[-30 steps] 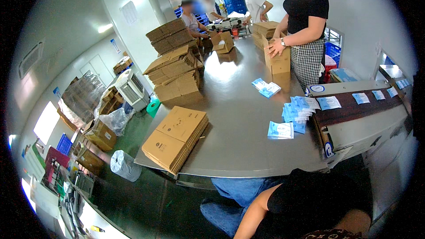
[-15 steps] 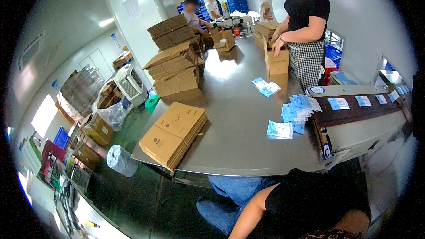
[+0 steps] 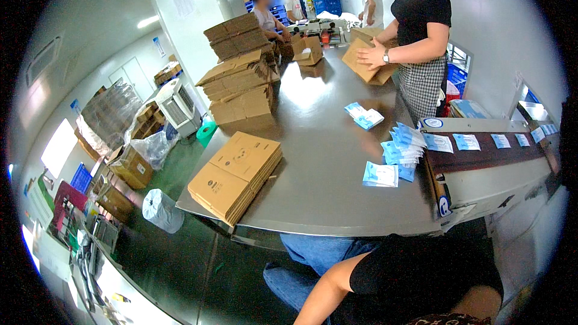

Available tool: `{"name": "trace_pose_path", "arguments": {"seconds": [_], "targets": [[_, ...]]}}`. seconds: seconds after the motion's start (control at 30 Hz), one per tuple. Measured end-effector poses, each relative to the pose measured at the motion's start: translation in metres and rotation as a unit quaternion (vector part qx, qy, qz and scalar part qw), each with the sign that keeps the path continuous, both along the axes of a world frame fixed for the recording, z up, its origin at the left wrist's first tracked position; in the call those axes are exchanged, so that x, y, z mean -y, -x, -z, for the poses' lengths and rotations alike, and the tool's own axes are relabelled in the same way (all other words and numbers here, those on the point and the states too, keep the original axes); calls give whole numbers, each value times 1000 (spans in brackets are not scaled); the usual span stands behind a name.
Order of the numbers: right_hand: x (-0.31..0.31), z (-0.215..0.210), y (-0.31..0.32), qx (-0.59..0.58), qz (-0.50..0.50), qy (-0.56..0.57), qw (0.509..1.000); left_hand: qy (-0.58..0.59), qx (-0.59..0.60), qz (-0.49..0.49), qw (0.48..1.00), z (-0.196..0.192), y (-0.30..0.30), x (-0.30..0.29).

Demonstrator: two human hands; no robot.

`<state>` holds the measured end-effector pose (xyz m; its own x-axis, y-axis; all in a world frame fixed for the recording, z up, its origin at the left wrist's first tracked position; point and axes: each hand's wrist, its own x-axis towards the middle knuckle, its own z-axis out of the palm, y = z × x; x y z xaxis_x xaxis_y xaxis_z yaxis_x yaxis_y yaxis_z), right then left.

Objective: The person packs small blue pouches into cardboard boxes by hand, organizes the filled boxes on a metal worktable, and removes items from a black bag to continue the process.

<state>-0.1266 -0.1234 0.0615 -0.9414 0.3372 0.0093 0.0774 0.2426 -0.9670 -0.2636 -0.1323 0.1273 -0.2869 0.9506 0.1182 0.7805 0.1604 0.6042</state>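
Note:
Neither of my hands shows. Only my bare left upper arm and elbow [image 3: 328, 292], in a black short sleeve, enters at the lower edge, above my blue-jeaned knees [image 3: 313, 250]. In front of me is a steel table [image 3: 325, 192]. A stack of flat cardboard boxes [image 3: 236, 174] lies at its near left. Blue-and-white packets [image 3: 397, 153] are heaped at its near right, with one packet [image 3: 380, 174] lying apart in front of the heap. Two more packets [image 3: 364, 115] lie further back.
A conveyor [image 3: 481, 144] carrying single packets runs off to the right. Tall piles of flat boxes [image 3: 241, 84] stand at the table's left. A person in a black top [image 3: 421, 30] holds a cardboard box [image 3: 361, 63] at the far right. Other people work behind. Boxes and bags crowd the green floor at left.
The view has swung slightly, bringing the table closer. The person in the black top has taken the box from standing upright into both hands, tilted.

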Motion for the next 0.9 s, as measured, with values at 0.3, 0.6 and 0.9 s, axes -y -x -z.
{"name": "trace_pose_path", "arguments": {"seconds": [0.3,0.6,0.9], "targets": [[64,-8,97,-118,-189,-149,963,16,127,-220,967,9,128,174],[46,-32,87,-62,-144,-326,932,7,109,-333,937,-44,160,299],[14,-97,94,-36,-121,-78,989,45,41,-334,940,-38,121,325]]}}
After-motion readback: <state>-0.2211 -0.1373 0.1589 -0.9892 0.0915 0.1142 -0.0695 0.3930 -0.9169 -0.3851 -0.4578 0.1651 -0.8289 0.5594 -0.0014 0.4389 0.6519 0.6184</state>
